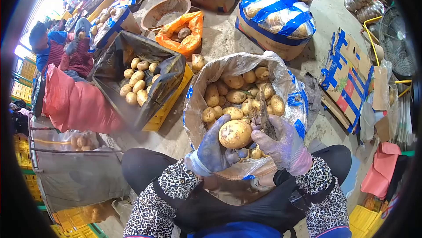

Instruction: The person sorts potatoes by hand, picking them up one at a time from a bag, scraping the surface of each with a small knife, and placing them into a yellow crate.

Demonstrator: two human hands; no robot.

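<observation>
As the head view shows, one large potato, pale-skinned with brown specks, sits in the left hand, gloved; grip clamped on it, thumb above, fingertips beneath. Right hand, gloved: grip wrapped round a long, dirt-caked tool, apparently a knife, pointing away from the wearer; thumb at the potato's edge, contact unclear. Beneath and beyond both grips: plastic-lined container of loose potatoes. Beyond the left grip, leftward: yellow crate, dark-lined, holding more potatoes; orange bag behind. Step in hand, as judged: one potato singled out, tool at the ready. Next move, as judged: calls for a steady left grip, edge kept clear of the fingertips.
</observation>
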